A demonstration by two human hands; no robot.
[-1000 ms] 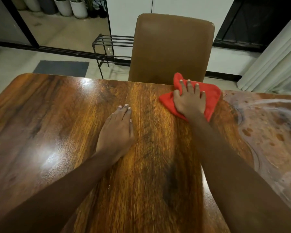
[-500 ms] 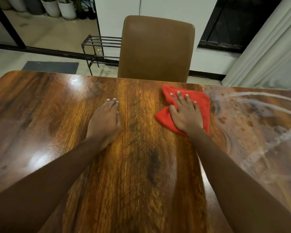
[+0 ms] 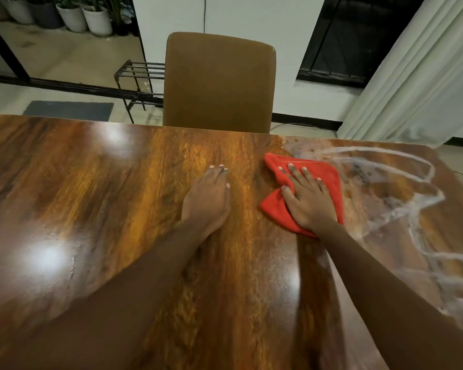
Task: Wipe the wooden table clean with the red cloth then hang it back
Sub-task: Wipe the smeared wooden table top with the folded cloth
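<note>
The glossy wooden table [image 3: 96, 209] fills the lower view. A folded red cloth [image 3: 329, 180] lies flat on it right of centre. My right hand [image 3: 306, 198] presses down on the cloth with straight, spread fingers. My left hand [image 3: 207, 200] rests flat on the bare wood just left of the cloth, fingers together. To the right of the cloth the tabletop carries whitish, soapy smears and streaks [image 3: 401, 198].
A brown leather chair [image 3: 219, 81] stands pushed against the table's far edge. Behind it are a black metal rack [image 3: 139, 76], a dark floor mat [image 3: 70, 110], white plant pots [image 3: 86, 17] and a pale curtain [image 3: 417, 76] at the right.
My right hand has drawn the cloth back from the far edge toward me. The left hand stays flat on the wood.
</note>
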